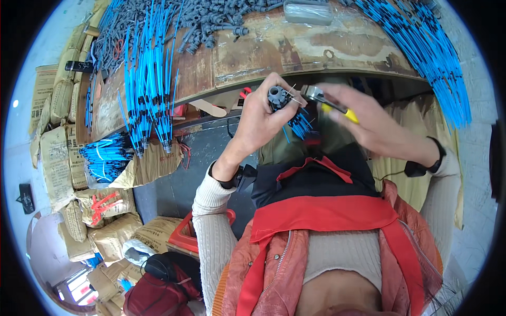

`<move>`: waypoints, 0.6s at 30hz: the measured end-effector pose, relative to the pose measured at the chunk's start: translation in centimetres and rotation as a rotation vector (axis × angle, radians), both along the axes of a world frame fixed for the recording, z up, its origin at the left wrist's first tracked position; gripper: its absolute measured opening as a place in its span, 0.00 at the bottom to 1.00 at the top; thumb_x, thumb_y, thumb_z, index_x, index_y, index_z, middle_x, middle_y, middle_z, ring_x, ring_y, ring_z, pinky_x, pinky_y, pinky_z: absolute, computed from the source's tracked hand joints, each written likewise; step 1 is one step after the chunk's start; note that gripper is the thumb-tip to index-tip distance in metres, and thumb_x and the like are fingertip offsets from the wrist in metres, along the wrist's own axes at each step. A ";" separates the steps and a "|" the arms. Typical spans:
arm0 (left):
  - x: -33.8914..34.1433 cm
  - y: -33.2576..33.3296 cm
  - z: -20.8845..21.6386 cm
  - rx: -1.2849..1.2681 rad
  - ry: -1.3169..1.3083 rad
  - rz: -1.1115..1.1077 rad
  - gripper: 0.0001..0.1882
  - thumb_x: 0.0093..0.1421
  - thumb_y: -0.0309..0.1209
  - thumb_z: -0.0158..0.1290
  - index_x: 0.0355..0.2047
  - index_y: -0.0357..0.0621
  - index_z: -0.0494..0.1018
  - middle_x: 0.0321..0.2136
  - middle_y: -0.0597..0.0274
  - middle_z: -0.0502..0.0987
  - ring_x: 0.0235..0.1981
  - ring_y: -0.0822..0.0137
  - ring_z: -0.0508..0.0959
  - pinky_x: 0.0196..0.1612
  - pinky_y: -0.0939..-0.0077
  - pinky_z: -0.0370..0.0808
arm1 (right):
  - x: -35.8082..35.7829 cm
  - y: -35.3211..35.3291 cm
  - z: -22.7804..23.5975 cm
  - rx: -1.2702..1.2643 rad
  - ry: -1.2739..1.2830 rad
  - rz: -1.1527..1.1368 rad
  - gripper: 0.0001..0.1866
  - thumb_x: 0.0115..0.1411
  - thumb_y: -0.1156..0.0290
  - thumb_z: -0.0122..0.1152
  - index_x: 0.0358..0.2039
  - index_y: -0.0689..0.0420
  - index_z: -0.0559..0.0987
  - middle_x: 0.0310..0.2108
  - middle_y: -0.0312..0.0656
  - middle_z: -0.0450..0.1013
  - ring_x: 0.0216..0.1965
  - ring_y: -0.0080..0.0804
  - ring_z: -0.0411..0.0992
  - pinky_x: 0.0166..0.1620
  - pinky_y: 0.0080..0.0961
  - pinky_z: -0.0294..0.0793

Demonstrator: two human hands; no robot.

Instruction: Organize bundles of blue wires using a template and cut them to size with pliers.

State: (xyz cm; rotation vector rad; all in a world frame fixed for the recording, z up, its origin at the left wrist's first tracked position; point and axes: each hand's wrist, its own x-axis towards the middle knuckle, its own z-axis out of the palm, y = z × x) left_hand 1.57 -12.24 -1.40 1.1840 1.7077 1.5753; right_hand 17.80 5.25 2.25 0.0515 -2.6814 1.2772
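Observation:
My left hand (257,120) is closed around a dark grey ribbed fitting (276,97) with a round hole in its end. Thin pale wires (296,97) stick out beside it toward the right. Below that hand hangs a bunch of thin blue strands (300,127), seemingly joined to the fitting, though the fingers hide the join. My right hand (371,118), smeared by motion, grips pliers (316,94) with a metal head and yellow on the handles. Their head is close to the wire ends; whether it touches them I cannot tell.
A worn wooden table (316,50) bears a heap of grey fittings (211,21), bundles of blue strands (150,79) and a clear plastic box (308,12). More blue strands (427,58) overhang its right edge. Brown sacks (58,158) and a red crate (184,237) stand at left.

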 end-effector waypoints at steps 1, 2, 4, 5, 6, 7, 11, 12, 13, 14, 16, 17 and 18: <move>0.2 0.1 -0.1 -0.010 0.060 0.021 0.07 0.59 0.22 0.55 0.36 0.38 0.68 0.32 0.60 0.83 0.36 0.72 0.82 0.39 0.78 0.76 | 0.2 0.7 0.4 0.214 0.034 -0.039 0.27 0.62 0.77 0.53 0.62 0.51 0.68 0.49 0.47 0.70 0.49 0.45 0.71 0.53 0.37 0.72; 0.4 0.3 -0.2 -0.033 0.036 0.033 0.07 0.59 0.22 0.55 0.36 0.38 0.68 0.31 0.60 0.83 0.35 0.72 0.82 0.39 0.78 0.76 | 0.1 1.2 0.7 0.425 0.071 -0.085 0.31 0.58 0.79 0.56 0.63 0.48 0.68 0.52 0.48 0.68 0.52 0.47 0.69 0.55 0.38 0.71; 0.7 0.9 -0.5 -0.018 -0.007 0.047 0.07 0.59 0.22 0.55 0.36 0.38 0.68 0.30 0.60 0.83 0.34 0.72 0.83 0.38 0.78 0.76 | -0.6 1.9 0.6 0.778 0.233 -0.130 0.35 0.54 0.78 0.57 0.64 0.44 0.68 0.53 0.47 0.66 0.54 0.46 0.68 0.55 0.37 0.71; 0.8 1.1 -0.6 -0.006 -0.028 0.051 0.08 0.58 0.22 0.56 0.35 0.38 0.68 0.29 0.60 0.83 0.33 0.72 0.83 0.37 0.78 0.76 | -1.1 2.1 0.5 0.959 0.303 -0.145 0.37 0.52 0.78 0.58 0.65 0.42 0.68 0.53 0.47 0.66 0.55 0.45 0.67 0.55 0.37 0.71; 0.8 1.3 -0.8 -0.039 0.008 0.070 0.08 0.57 0.22 0.56 0.35 0.38 0.69 0.29 0.59 0.83 0.32 0.72 0.82 0.36 0.78 0.76 | -1.5 2.1 0.4 1.037 0.387 -0.146 0.36 0.53 0.76 0.57 0.65 0.41 0.68 0.53 0.47 0.66 0.55 0.45 0.67 0.55 0.37 0.71; 0.8 1.4 -0.9 -0.069 0.037 0.082 0.08 0.57 0.22 0.56 0.35 0.38 0.69 0.28 0.59 0.83 0.32 0.73 0.82 0.36 0.78 0.75 | -1.7 2.1 0.2 1.112 0.437 -0.150 0.36 0.53 0.75 0.57 0.65 0.40 0.68 0.52 0.47 0.66 0.55 0.45 0.67 0.55 0.37 0.71; 0.8 1.8 -1.1 0.027 -0.004 0.071 0.09 0.55 0.23 0.57 0.34 0.38 0.69 0.27 0.58 0.82 0.29 0.75 0.81 0.33 0.78 0.74 | -2.3 2.4 0.0 1.239 0.546 -0.206 0.34 0.55 0.71 0.55 0.64 0.38 0.69 0.51 0.45 0.65 0.55 0.43 0.67 0.55 0.37 0.72; 0.8 1.8 -1.1 0.019 0.015 0.081 0.09 0.55 0.23 0.57 0.34 0.38 0.69 0.27 0.58 0.82 0.29 0.75 0.81 0.32 0.78 0.74 | -2.4 2.5 0.0 1.272 0.548 -0.204 0.33 0.55 0.70 0.55 0.64 0.38 0.69 0.51 0.44 0.65 0.55 0.42 0.67 0.54 0.36 0.72; 0.8 1.8 -1.1 0.007 0.021 0.085 0.09 0.55 0.23 0.57 0.34 0.38 0.69 0.26 0.59 0.82 0.28 0.76 0.81 0.32 0.78 0.73 | -2.5 2.7 0.1 1.304 0.564 -0.206 0.33 0.55 0.69 0.56 0.64 0.38 0.70 0.50 0.43 0.66 0.54 0.40 0.67 0.53 0.35 0.71; 0.8 1.8 -1.1 -0.009 0.008 0.092 0.09 0.55 0.23 0.57 0.34 0.38 0.69 0.26 0.59 0.82 0.28 0.76 0.80 0.31 0.77 0.73 | -2.6 2.7 0.1 1.335 0.534 -0.198 0.33 0.54 0.69 0.56 0.63 0.38 0.70 0.50 0.43 0.66 0.53 0.39 0.67 0.52 0.34 0.71; 0.8 1.6 -0.9 0.000 0.006 0.097 0.09 0.55 0.23 0.57 0.34 0.38 0.69 0.26 0.59 0.82 0.27 0.75 0.80 0.31 0.77 0.73 | -2.6 2.8 0.1 1.361 0.546 -0.228 0.33 0.54 0.68 0.56 0.63 0.38 0.70 0.46 0.40 0.67 0.50 0.36 0.68 0.49 0.32 0.69; 0.7 1.5 -0.8 0.003 -0.009 0.096 0.09 0.55 0.23 0.57 0.34 0.38 0.69 0.26 0.59 0.82 0.27 0.75 0.80 0.31 0.77 0.73 | -2.6 2.8 0.1 1.372 0.501 -0.243 0.34 0.53 0.67 0.56 0.64 0.39 0.70 0.44 0.39 0.68 0.48 0.35 0.68 0.48 0.31 0.68; 0.7 1.4 -0.7 -0.027 0.022 0.081 0.08 0.57 0.22 0.56 0.35 0.38 0.69 0.28 0.58 0.83 0.31 0.74 0.81 0.34 0.77 0.74 | -2.6 2.8 0.2 1.395 0.515 -0.231 0.34 0.53 0.67 0.56 0.64 0.39 0.70 0.43 0.38 0.67 0.47 0.34 0.68 0.47 0.31 0.67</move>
